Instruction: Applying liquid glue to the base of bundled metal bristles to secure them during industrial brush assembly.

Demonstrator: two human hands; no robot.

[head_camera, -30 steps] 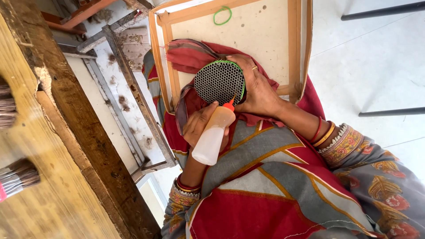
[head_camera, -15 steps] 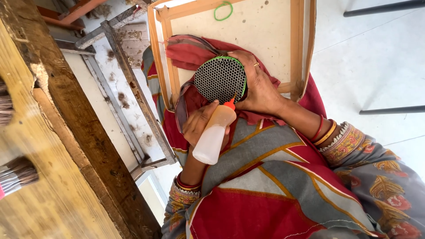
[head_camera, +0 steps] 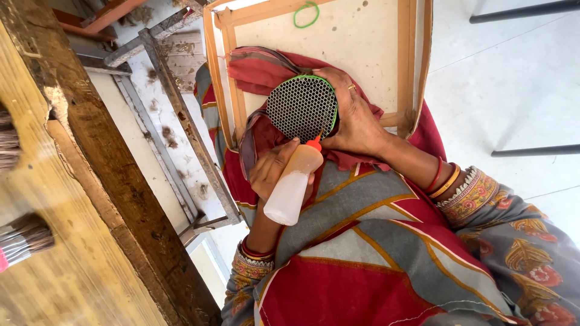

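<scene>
Left hand [head_camera: 272, 172] gripped white squeeze bottle with orange nozzle [head_camera: 294, 184] — tip at green-rimmed black honeycomb mesh disc [head_camera: 302, 107], clasped by right hand [head_camera: 353, 118] — application evidently underway, extent indeterminable.

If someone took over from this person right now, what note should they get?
Left hand: grip shut on the bottle, orange nozzle up.
Right hand: grip shut on the disc, a round black mesh with a green rim, held over the lap.
Done: the nozzle tip is at the disc's lower rim.
Left: a loose green ring lies untouched on the board beyond the lap. No liquid shows on the disc.
</scene>
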